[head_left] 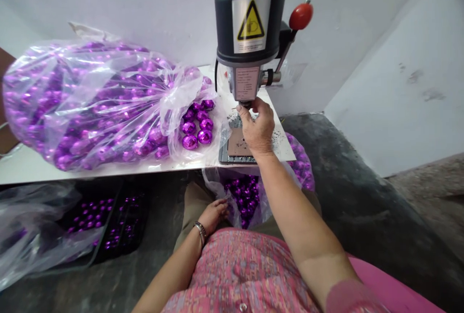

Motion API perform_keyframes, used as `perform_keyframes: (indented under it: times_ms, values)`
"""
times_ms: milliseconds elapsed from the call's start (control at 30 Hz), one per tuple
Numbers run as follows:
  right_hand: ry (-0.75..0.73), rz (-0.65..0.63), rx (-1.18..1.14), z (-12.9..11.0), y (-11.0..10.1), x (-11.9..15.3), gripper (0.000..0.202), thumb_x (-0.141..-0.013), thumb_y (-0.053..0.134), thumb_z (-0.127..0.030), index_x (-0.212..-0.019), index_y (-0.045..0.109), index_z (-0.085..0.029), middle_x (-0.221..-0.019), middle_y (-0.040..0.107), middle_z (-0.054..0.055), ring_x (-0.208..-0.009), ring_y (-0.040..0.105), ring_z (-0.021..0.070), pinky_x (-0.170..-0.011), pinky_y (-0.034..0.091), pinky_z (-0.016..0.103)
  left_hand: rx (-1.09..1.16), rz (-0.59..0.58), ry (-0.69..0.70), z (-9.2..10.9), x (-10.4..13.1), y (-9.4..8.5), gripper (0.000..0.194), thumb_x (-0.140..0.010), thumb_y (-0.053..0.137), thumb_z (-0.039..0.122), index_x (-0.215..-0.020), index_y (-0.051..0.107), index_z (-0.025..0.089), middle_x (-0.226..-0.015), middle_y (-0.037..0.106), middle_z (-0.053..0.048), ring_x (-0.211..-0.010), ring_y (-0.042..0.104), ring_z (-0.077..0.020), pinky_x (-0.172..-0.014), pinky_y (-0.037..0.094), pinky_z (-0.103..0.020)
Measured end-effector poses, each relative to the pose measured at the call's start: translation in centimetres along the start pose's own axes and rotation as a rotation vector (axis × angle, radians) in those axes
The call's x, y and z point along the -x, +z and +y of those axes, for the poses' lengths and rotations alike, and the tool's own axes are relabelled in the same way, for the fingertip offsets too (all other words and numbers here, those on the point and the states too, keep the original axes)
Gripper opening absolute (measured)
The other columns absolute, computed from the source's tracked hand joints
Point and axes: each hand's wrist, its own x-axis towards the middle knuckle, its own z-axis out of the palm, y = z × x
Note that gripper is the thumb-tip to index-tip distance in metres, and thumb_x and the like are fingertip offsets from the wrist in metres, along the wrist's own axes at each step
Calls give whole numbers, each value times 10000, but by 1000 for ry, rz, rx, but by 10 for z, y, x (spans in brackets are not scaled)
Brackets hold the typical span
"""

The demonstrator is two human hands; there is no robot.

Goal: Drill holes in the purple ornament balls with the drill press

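Clamping fingers point(245, 114) on the drill press point(250, 20) chuck point(244, 104), the right hand point(260, 130) risks injury from accidental start-up; the left hand point(213, 215) lies below, uncurled.

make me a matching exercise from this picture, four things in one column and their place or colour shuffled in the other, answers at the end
Column one
1. right hand
2. left hand
3. lever knob
4. large bag of beads

Column two
A. lying on the white table
B. raised, just under the head of the machine
C. bright red
D. low down, by the person's lap

Pairs: 1-B, 2-D, 3-C, 4-A
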Motion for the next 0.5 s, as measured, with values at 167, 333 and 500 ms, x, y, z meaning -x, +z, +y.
perform_keyframes:
  times_ms: [167,333,500]
  values:
    - [64,-52,-75,19,-16,10,530,-946,392,-569,-1242,610,-187,-1200,622,93,-1099,572,99,-1041,482,294,-107,11,28,-1,0,-2,397,-771,767,210,-1145,664,122,-768,648,-13,-635,555,-94,-677,455,-243]
    - [148,-80,-52,39,-28,26,512,-965,357,-525,-1124,674,-156,-1113,664,101,-1024,600,105,-980,504,293,-283,8,53,-3,-1,4,288,-722,723,71,-1000,738,146,-729,680,-6,-629,548,-113,-666,433,-236]
    - [86,-213,-29,32,-11,30,380,-877,574,-471,-1121,696,-206,-1017,693,51,-914,610,94,-923,509,257,-327,10,55,-5,-7,12,260,-739,703,104,-993,736,149,-729,694,-17,-629,566,-129,-678,446,-253]
